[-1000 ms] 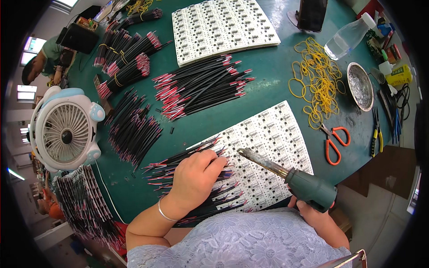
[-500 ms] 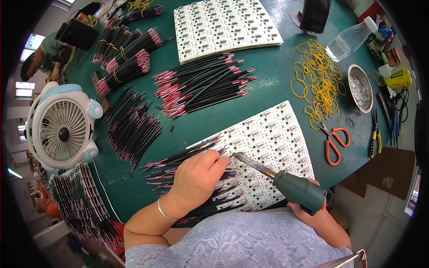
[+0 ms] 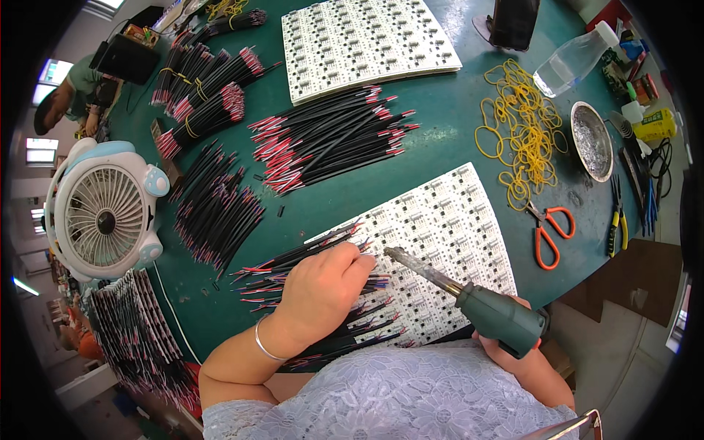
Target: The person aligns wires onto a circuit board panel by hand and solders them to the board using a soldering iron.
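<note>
My right hand [image 3: 506, 341] grips the green handle of a soldering iron [image 3: 488, 315]. Its metal tip rests over or on a white printed circuit board panel [image 3: 447, 227], just right of my left fingertips. My left hand [image 3: 326, 282] is closed in a pinch low over the panel's left side; what lies between the fingertips is hidden. Short black cables [image 3: 293, 257] with red, white and blue wire ends lie under and around that hand, their right ends on the panel. Whether the tip touches the board is unclear.
Beyond lie a cable pile [image 3: 330, 139] and stacked white panels [image 3: 367, 48]. Yellow rubber bands [image 3: 521, 132], a metal bowl [image 3: 591, 143], orange-handled scissors [image 3: 548, 231], pliers [image 3: 617, 216] and a bottle [image 3: 576, 59] sit right. A fan [image 3: 106, 213] stands left; a person [image 3: 81, 88] is far left.
The soldering iron has shifted slightly right, its tip a little farther from my left fingertips. My left hand stays pinched in nearly the same place.
</note>
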Available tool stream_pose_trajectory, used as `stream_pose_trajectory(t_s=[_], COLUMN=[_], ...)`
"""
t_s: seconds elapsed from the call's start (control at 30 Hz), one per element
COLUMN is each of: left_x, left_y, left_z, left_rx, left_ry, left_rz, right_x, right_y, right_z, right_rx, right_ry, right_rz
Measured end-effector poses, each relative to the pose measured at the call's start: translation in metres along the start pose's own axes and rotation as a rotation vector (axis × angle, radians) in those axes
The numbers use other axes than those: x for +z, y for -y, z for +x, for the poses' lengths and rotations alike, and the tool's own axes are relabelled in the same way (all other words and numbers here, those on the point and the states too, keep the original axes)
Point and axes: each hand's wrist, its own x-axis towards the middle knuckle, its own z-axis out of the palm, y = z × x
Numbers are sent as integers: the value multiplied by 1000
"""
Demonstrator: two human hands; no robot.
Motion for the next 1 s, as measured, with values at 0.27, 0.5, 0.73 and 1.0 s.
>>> stream_pose_trajectory(t_s=[0.27,0.5,0.73,1.0], left_x=[0,-4,-7,-20], left_y=[0,-11,-17,-19], left_z=[0,0,2,-8], left_rx=[30,7,-10,62], left_ry=[-22,115,167,-141], left_rz=[-51,126,178,-144], right_x=[0,-4,6,12], right_y=[5,12,-13,6], right_z=[-5,4,-26,-21], right_rx=[95,12,214,278], right_ry=[9,109,6,-360], right_rz=[9,-57,309,763])
